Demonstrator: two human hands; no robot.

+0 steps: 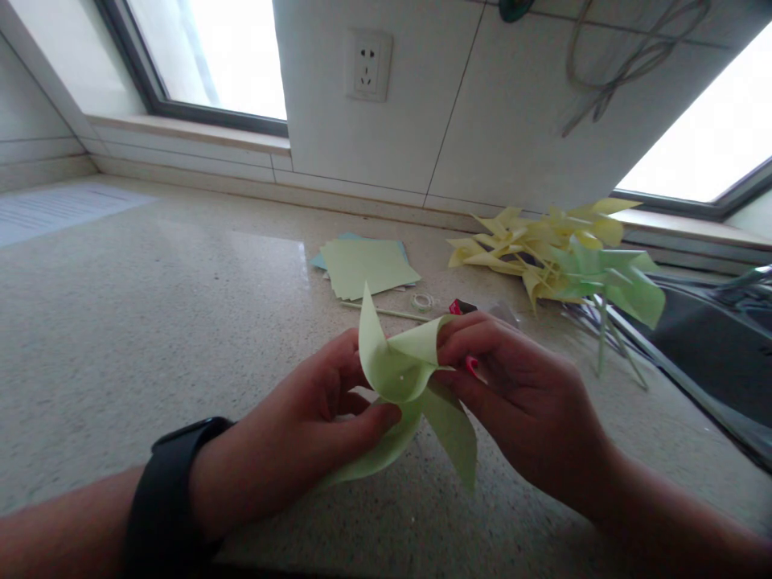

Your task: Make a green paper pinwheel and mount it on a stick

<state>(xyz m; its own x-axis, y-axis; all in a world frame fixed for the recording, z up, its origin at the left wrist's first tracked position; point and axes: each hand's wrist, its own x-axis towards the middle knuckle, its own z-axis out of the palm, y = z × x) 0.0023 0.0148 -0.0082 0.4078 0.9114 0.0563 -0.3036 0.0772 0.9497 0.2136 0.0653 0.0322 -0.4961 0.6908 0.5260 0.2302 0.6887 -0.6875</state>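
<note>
A light green paper pinwheel [401, 378] is held between my two hands above the counter, its blades curled and partly folded toward the middle. My left hand [319, 410], with a black watch [174, 482] on the wrist, pinches the paper from the left, thumb on its lower part. From the right, my right hand [512, 394] grips a curled blade between thumb and fingers. Something small and pink [471, 365] shows at the right fingers; I cannot make out what it is. Part of the paper is hidden behind both hands.
Beyond the hands lie a stack of green and blue paper squares [367, 265], a thin green stick [386, 311] and a small ring-shaped coil [424, 301]. Several yellow pinwheels [512, 241] and a green one [627, 277] lie by the dark sink [712, 338] at right. Printed paper [66, 209] rests far left.
</note>
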